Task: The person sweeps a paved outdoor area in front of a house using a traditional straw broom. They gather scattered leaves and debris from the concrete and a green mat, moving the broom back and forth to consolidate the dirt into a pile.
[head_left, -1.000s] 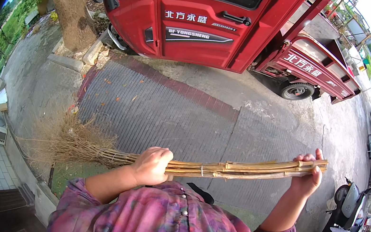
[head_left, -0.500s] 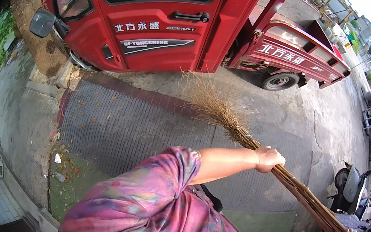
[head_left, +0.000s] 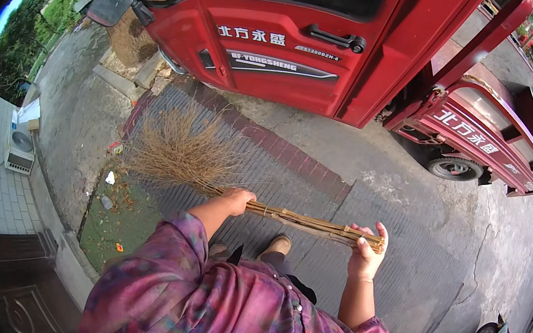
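Since half a second ago, the broom (head_left: 300,220) has swung leftward, bristles (head_left: 183,147) now leftmost; the left grip (head_left: 236,200) followed, the right grip (head_left: 368,249) rose inward, a shoe (head_left: 278,246) appeared

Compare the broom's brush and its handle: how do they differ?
The brush fans out wide, while the handle is a narrow bundle. The brush has fine, loose twigs; the handle has thicker sticks. The brush is free of both hands, whereas the handle is held by the left hand and right hand. Both look brownish.
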The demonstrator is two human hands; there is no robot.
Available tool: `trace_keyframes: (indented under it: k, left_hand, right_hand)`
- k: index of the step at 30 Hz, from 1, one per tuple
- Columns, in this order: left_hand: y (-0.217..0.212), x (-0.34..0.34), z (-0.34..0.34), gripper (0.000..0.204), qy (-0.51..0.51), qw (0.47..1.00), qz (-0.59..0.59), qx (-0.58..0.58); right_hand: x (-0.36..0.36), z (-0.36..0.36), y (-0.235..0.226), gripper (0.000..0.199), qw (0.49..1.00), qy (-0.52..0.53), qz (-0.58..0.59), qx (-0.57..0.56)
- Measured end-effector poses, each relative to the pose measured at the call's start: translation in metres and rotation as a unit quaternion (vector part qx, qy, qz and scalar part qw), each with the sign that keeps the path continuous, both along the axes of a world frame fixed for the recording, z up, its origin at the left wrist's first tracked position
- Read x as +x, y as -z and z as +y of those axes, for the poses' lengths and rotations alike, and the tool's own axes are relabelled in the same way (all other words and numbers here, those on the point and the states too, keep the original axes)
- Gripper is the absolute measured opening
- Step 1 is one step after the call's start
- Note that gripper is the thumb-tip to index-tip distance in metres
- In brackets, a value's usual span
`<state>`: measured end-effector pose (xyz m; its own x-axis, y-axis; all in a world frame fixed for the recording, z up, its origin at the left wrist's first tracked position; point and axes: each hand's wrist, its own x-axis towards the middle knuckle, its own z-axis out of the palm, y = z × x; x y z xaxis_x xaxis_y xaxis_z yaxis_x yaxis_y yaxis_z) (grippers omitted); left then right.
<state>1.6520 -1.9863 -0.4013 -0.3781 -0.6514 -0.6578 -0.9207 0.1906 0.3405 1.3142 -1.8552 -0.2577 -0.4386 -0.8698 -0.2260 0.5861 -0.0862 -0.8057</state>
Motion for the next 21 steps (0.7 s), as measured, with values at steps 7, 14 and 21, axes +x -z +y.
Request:
trace_keyframes:
  k: [7, 14, 21]
  left_hand:
    - [-0.085, 0.206, 0.013, 0.027, -0.117, 0.973, -0.089, -0.180]
    - [-0.203, 0.220, -0.002, 0.029, -0.080, 0.917, 0.142, -0.364]
    - [-0.199, 0.211, -0.098, 0.027, -0.007, 0.891, 0.342, -0.298]
  right_hand:
    - [0.135, -0.105, 0.035, 0.041, 0.951, -0.249, -0.174, -0.059]
    - [0.120, -0.129, -0.099, 0.047, 0.948, -0.226, 0.003, -0.223]
    - [0.177, -0.076, -0.241, 0.057, 0.913, -0.089, 0.279, -0.285]
